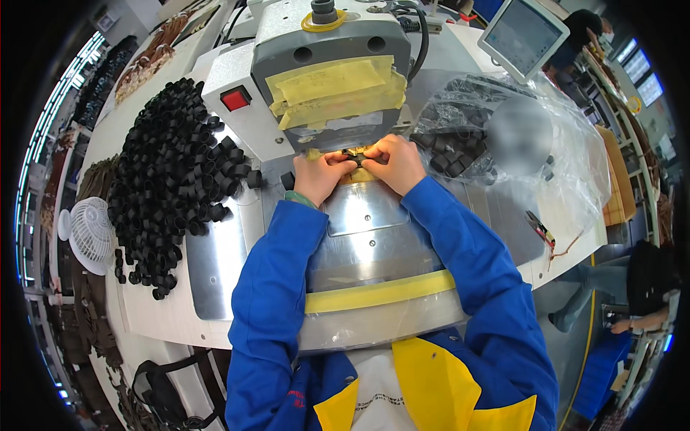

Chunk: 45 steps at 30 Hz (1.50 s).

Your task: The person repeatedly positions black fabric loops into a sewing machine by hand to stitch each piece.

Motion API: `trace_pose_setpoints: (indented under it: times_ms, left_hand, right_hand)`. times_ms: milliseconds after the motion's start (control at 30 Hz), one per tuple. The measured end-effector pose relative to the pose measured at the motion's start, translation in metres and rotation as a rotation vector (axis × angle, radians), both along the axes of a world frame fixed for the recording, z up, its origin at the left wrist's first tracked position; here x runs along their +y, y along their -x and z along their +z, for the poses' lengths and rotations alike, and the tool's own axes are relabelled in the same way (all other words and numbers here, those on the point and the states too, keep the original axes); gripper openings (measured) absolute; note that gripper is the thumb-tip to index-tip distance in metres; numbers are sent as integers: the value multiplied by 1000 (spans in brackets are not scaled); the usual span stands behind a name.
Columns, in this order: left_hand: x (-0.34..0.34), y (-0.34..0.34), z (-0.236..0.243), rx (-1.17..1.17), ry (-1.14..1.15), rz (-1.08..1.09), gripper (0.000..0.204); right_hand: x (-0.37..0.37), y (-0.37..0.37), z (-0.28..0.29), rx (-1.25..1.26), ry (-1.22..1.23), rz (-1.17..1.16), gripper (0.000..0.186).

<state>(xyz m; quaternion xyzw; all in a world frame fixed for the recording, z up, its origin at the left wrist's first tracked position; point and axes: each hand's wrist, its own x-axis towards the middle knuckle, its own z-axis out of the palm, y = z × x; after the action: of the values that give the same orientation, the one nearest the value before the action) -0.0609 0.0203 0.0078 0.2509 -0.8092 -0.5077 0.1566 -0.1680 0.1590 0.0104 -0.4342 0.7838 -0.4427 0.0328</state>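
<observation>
Both my hands meet under the head of a grey industrial machine (316, 122), which looks like a sewing machine. My left hand (318, 177) has its thumb and fingers pinched on the left side of a small black piece (357, 159). From the right, my right hand (397, 167) pinches the same piece, thumb close to the left thumb. It looks like one of the black band loops, but fingers cover most of it. A warm light falls on the spot. Just left of my left wrist lies a loose black band loop (288, 180).
A large heap of black band loops (162, 179) spreads over the table at left, beside a small white fan (91, 233). At right lie a clear plastic bag (575, 144) with more loops and a pair of snips (539, 228). A screen (523, 37) stands behind; people work farther right.
</observation>
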Motion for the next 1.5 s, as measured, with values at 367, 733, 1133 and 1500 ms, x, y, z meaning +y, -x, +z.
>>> trace_pose_setpoints:
  times_ms: [367,733,1133,1500]
  left_hand:
    - [-2,-3,1,46,7,28,25]
    - [4,-4,9,-7,-86,73,21]
    - [-2,-7,3,20,102,-62,28]
    - [0,-43,22,58,146,-448,23]
  right_hand:
    - [-3,-3,1,181,51,1,16]
    - [-4,-3,-1,67,-23,-1,15]
    - [2,-5,11,168,5,22,23]
    - [22,-48,21,-48,-155,201,25]
